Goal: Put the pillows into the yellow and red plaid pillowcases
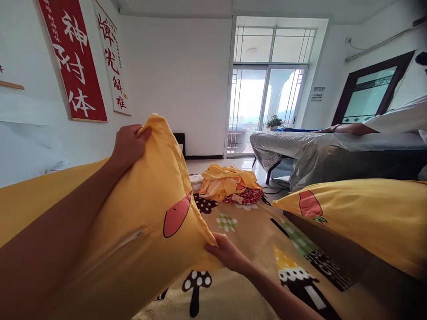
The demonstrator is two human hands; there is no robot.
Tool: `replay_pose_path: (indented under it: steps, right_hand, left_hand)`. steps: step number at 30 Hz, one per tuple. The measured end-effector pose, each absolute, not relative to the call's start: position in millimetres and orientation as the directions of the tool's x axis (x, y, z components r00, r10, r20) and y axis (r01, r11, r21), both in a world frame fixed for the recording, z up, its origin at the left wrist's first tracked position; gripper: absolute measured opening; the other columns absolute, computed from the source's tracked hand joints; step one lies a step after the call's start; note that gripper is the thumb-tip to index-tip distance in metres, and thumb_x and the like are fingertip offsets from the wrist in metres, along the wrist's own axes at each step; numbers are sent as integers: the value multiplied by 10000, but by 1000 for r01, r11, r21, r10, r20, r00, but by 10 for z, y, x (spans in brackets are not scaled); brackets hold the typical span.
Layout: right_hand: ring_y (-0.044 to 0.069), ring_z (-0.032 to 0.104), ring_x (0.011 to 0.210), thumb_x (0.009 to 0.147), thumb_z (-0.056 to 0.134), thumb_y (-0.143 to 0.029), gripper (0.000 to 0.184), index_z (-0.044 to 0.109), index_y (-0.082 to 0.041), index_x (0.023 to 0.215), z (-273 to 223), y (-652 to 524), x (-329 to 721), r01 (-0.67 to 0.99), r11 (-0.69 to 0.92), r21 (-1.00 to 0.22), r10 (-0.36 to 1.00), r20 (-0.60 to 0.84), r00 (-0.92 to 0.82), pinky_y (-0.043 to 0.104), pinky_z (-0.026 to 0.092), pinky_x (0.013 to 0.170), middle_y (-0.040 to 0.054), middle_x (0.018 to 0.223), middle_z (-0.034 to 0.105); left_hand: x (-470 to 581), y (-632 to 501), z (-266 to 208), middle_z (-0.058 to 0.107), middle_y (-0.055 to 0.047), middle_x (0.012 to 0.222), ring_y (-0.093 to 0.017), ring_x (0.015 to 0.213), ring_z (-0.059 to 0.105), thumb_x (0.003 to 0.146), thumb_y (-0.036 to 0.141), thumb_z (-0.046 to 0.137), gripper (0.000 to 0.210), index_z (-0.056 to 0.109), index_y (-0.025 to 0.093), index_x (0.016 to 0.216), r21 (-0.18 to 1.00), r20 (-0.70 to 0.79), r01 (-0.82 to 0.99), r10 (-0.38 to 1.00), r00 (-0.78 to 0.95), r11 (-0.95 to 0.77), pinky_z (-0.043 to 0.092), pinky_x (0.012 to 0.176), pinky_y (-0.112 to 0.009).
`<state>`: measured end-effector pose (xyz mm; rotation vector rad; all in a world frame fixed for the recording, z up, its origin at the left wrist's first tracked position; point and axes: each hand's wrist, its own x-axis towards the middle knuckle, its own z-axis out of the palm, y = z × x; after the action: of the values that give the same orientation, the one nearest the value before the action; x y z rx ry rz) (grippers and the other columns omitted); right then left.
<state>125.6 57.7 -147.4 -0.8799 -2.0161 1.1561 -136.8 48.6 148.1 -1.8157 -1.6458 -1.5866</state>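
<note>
Yellow fabric cover (pixel 133 258), one, pink-printed: spread across left and lower centre of frame; left hand (pixel 130 141) gripped its upper corner, right hand (pixel 228 252) pinched its lower one. Crumpled yellow cloth (pixel 216 182): lay near centre.

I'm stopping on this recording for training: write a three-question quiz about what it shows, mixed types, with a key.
1. Multiple choice: where does the left hand grip the yellow cloth?
A) At its upper corner
B) On the pink patch
C) Nowhere; the hand is free
2. True or false: the right hand is holding nothing.
3. Fill in: the dark mushroom at the bottom of the picture is printed on the ____.

Key:
1. A
2. False; it pinches the lower part of the yellow cloth's edge.
3. blanket
</note>
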Motion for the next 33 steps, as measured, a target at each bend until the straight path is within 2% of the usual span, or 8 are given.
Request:
replay_pose_path:
  steps: [9, 14, 17, 23, 26, 28, 30, 33]
  right_hand:
    - [127, 536, 524, 817, 516, -449, 312, 583, -179, 676, -1564, 1180, 1422, 474, 442, -762, 789, 78, -610, 212, 399, 513, -14, 556, 546]
    - [190, 613, 688, 786, 535, -222, 206, 576, -189, 587, -1356, 1169, 1208, 627, 480, -614, 874, 271, -404, 296, 422, 724, 42, 616, 634]
    - [233, 616, 915, 879, 410, -217, 245, 652, -190, 855, -959, 1059, 1054, 659, 469, -587, 867, 448, -218, 357, 416, 841, 109, 937, 691]
    - [254, 562, 1095, 842, 574, -527, 539, 487, -234, 1287, -496, 885, 809, 322, 670, -668, 716, 696, -45, 400, 438, 922, 100, 1204, 615]
    - [215, 605, 854, 858, 502, -605, 451, 601, -211, 1055, -928, 1021, 611, 30, 525, -851, 833, 505, -228, 325, 485, 751, 51, 909, 660]
    - [176, 553, 679, 861, 445, -651, 486, 584, -191, 788, -1299, 1144, 496, -82, 422, -903, 875, 429, -223, 279, 455, 624, 14, 693, 584]
    - [159, 517, 647, 848, 452, -664, 505, 526, -190, 692, -1571, 1243, 431, -111, 396, -912, 894, 410, -182, 265, 431, 600, -3, 646, 537]
    - [171, 546, 740, 866, 448, -631, 467, 552, -187, 768, -1710, 1306, 417, -134, 391, -911, 894, 410, -181, 273, 450, 679, 10, 752, 586]
  left_hand:
    - [-1297, 313, 1450, 186, 60, 547, -85, 530, 204, 827, 271, 559, 437, 228, 196, 552, 372, 877, 794, 461, -132, -480, 170, 525, -275]
    - [-1377, 512, 1387, 285, 59, 516, -102, 539, 291, 837, 317, 533, 351, 342, 197, 568, 372, 824, 836, 559, -97, -403, 225, 554, -273]
    - [-1308, 648, 1348, 341, 52, 527, -103, 540, 319, 837, 332, 515, 322, 385, 195, 576, 364, 787, 838, 615, -43, -407, 235, 552, -272]
    - [-1122, 756, 1351, 290, 57, 509, -92, 502, 265, 850, 381, 510, 392, 322, 200, 557, 318, 713, 847, 696, 83, -427, 217, 512, -271]
    - [-1060, 775, 1315, 358, 50, 517, -102, 508, 333, 864, 405, 497, 331, 483, 191, 611, 260, 695, 875, 708, 124, -409, 248, 517, -265]
    - [-1019, 751, 1213, 513, 27, 595, -130, 555, 456, 880, 372, 477, 240, 633, 191, 870, 176, 672, 919, 725, 150, -353, 304, 547, -264]
    - [-995, 660, 1022, 659, -30, 842, -181, 713, 584, 887, 313, 472, 349, 575, 211, 1205, 13, 661, 952, 717, 222, -307, 390, 639, -289]
    - [-1094, 427, 555, 613, -105, 1246, -266, 1079, 589, 906, 296, 462, 466, 456, 235, 1368, -259, 604, 895, 662, 443, -363, 429, 882, -397]
